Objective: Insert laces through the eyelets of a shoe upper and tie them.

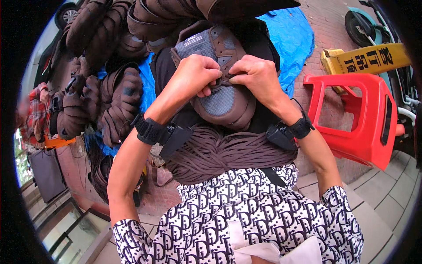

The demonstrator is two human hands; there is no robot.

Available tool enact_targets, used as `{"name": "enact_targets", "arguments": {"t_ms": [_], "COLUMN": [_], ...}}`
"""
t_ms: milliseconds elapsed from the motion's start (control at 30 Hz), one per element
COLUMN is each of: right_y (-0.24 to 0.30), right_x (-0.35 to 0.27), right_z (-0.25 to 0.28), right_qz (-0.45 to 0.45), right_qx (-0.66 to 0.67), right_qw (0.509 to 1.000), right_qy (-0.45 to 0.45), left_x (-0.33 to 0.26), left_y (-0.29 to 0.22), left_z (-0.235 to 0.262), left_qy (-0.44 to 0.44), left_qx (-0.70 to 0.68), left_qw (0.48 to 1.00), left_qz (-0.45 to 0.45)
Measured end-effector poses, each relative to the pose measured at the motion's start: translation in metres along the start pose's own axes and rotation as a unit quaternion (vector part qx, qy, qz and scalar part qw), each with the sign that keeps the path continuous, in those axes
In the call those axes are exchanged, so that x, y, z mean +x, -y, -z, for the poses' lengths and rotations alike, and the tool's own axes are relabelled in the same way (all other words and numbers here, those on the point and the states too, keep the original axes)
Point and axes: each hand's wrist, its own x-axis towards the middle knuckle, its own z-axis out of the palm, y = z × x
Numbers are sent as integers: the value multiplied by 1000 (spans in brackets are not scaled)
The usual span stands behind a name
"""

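While the brown sneaker (217,75) is propped toe-down on the lap, above a thick bundle of brown laces (220,154), a lace is pinched at its eyelet rows by the left hand (198,72) and the right hand (255,72), both closed on it. The lace end itself is hidden by the fingers, so which eyelet is being fed cannot be told. For clean lacing, the lace is probably best kept flat and drawn evenly on both sides.

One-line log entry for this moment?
left hand: pinching lace | right hand: pinching lace | brown shoe: on lap | lace bundle: below
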Motion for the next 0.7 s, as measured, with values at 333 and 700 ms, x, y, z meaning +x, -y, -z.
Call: {"name": "enact_targets", "arguments": {"t_ms": [333, 700], "right_y": [13, 20], "right_x": [5, 7], "right_z": [3, 2], "right_qz": [77, -31], "right_qx": [-207, -37], "right_qw": [975, 999], "right_qy": [31, -22], "left_x": [0, 0], "left_y": [-2, 0], "left_z": [-9, -7], "left_qy": [-51, -23], "left_qx": [36, -37], "left_qw": [997, 995], "left_qz": [-48, -93]}}
